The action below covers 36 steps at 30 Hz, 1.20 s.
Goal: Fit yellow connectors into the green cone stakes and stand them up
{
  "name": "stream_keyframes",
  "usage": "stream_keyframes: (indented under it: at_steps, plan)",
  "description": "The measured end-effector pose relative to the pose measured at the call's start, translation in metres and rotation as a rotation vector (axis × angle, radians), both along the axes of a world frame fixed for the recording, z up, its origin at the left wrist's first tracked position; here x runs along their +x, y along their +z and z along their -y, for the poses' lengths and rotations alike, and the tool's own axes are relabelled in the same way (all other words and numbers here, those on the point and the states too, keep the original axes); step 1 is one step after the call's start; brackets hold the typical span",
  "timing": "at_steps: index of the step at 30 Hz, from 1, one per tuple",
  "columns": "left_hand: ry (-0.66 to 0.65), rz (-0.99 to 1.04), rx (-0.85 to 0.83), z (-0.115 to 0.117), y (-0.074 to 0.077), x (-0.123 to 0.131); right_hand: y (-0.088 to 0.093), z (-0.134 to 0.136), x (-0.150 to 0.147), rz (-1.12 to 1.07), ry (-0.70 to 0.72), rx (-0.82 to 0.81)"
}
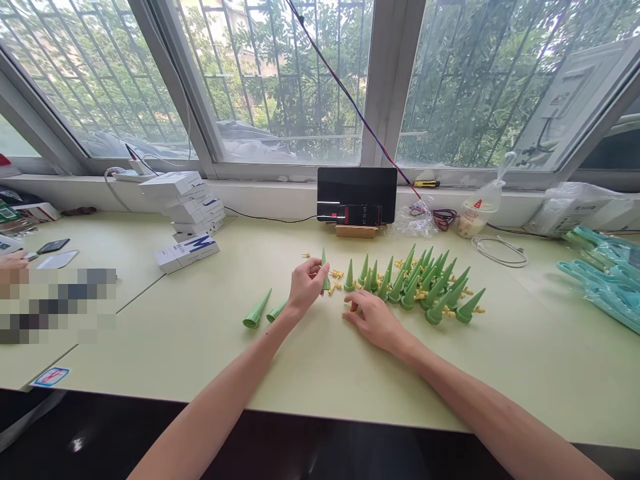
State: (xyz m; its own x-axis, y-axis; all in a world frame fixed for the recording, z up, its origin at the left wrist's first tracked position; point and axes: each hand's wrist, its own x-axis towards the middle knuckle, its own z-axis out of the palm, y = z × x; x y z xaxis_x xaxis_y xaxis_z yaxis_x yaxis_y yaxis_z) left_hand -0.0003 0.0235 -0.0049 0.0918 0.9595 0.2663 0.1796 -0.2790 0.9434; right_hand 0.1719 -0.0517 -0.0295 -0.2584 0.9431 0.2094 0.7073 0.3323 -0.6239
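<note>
A slim green plastic cone [324,257] stands point up in the closed fingers of my left hand [306,285]. My right hand [374,319] is low over the table, thumb and fingers curled towards each other; whatever lies between their tips is too small to make out. Two more green cones [257,311] lie tilted to the left of my left hand, one partly behind my forearm. Small yellow plastic pieces [336,275] are scattered between my hands. Beyond my right hand, several green cones [410,293] stand in a cluster, with yellow pieces among them.
A tablet [357,187] and a phone [364,215] lean at the back. White boxes [187,200] are stacked at the left. A bagged cup [475,213], a white cable [499,252] and teal wrapped items [600,280] lie right. Another person's hand [14,261] shows at far left.
</note>
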Motion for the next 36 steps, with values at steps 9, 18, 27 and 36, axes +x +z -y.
stream_keyframes:
  at_steps: [9,18,27,36]
  plan:
    - [0.006,-0.023,0.021,-0.0002,-0.0009,-0.0003,-0.0015,-0.0019,-0.0004,-0.019,0.025,0.001]
    - [0.006,-0.051,0.066,0.0007,-0.0035,0.0004,-0.0029,-0.0032,-0.0012,-0.056,0.027,0.038]
    - [0.024,-0.093,0.118,0.0021,-0.0025,0.0019,-0.0057,-0.0029,0.0011,-0.026,0.006,0.036]
    - [0.022,-0.088,0.088,0.0063,0.0035,0.0036,-0.0069,-0.0038,0.0002,0.011,0.042,0.074]
